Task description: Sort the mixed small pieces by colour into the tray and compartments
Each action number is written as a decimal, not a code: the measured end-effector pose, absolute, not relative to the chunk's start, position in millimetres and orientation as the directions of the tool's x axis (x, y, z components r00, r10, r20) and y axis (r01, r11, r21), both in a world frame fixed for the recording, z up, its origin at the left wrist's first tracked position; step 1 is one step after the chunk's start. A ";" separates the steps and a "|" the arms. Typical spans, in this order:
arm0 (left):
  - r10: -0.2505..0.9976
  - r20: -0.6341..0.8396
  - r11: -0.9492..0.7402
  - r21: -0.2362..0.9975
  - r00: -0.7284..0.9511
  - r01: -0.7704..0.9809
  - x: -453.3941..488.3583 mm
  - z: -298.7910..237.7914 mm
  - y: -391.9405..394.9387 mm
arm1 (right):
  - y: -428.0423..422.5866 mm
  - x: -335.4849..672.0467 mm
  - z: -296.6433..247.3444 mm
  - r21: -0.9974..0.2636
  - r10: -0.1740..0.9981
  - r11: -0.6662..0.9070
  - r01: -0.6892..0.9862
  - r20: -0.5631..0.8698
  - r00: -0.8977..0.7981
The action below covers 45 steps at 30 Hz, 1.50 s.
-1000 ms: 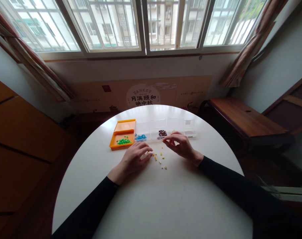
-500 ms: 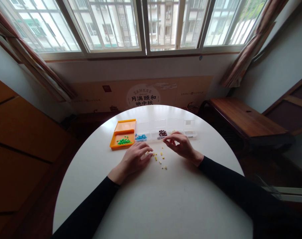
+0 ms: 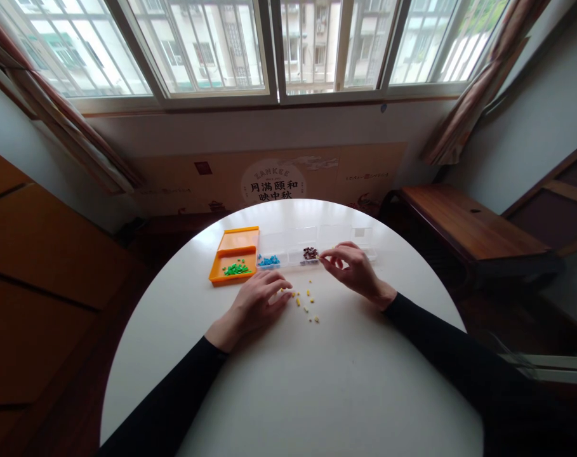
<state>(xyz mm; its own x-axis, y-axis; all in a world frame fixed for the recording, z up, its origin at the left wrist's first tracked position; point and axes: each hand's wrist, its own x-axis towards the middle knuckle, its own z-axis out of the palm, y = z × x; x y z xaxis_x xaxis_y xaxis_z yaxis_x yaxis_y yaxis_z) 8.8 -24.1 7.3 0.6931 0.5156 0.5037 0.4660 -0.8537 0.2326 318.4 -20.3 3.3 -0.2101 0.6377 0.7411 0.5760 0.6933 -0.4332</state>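
Several small yellow beads [image 3: 305, 302] lie scattered on the round white table [image 3: 288, 381]. My left hand [image 3: 257, 303] rests flat on the table just left of them, fingers stretched toward the beads. My right hand [image 3: 355, 270] hovers at the front edge of a clear compartment box [image 3: 317, 246], fingers curled in a pinch; what it pinches is too small to make out. The box holds blue beads [image 3: 269, 260] and dark red beads [image 3: 310, 253] in separate compartments. To its left, an orange tray [image 3: 233, 244] holds green beads [image 3: 237, 269].
A dark wooden bench [image 3: 464, 228] stands to the right of the table. A printed cardboard panel [image 3: 273, 181] leans against the wall under the window. Wooden furniture lines the left side.
My right hand has moved up and a little right, from above the loose yellow beads to the clear box's edge. My left hand has stayed in place.
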 end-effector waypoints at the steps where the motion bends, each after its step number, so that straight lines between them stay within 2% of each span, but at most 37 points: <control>1: 0.514 0.503 -0.854 0.232 0.695 0.465 8.9 7.4 -24.1 | -17.6 324.2 3.3 -0.430 0.656 0.659 0.618 0.731 -0.191; 6: 0.516 0.505 -0.854 0.238 0.692 0.463 9.4 8.2 -24.8 | -6.1 349.0 1.1 -0.450 0.705 0.480 0.753 0.709 -0.026; 10: 0.517 0.508 -0.853 0.238 0.689 0.465 9.0 8.2 -25.1 | -2.6 354.8 -2.7 -0.441 0.737 0.407 0.800 0.676 -0.002; 16: 0.522 0.502 -0.850 0.237 0.690 0.470 8.1 7.3 -24.3 | -2.1 352.9 -5.8 -0.429 0.766 0.356 0.830 0.643 0.004; 21: 0.526 0.500 -0.847 0.240 0.688 0.474 7.6 7.2 -24.3 | -5.1 351.3 -3.1 -0.446 0.762 0.378 0.811 0.647 0.001; 25: 0.537 0.492 -0.841 0.249 0.686 0.480 6.5 6.5 -24.2 | -12.2 345.3 0.0 -0.458 0.746 0.517 0.723 0.655 -0.119; 31: 0.523 0.487 -0.851 0.259 0.699 0.457 4.8 9.3 -25.1 | -31.6 322.6 6.0 -0.441 0.646 0.760 0.478 0.590 -0.484; 38: 0.497 0.491 -0.868 0.280 0.716 0.410 4.8 12.3 -28.3 | -48.7 308.8 20.2 -0.523 0.558 0.798 0.300 0.452 -0.696; 45: 0.496 0.479 -0.868 0.277 0.724 0.411 6.4 12.9 -31.0 | -51.8 309.4 24.1 -0.496 0.500 0.821 0.281 0.389 -0.774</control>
<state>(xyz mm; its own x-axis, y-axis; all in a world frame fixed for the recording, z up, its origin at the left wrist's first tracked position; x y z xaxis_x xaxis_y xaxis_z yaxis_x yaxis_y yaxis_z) 6.4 -31.0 12.9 0.7244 0.4958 0.4790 0.4114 -0.8684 0.2767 309.4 -51.8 24.1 -0.7738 0.4998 0.3891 0.2809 0.8214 -0.4964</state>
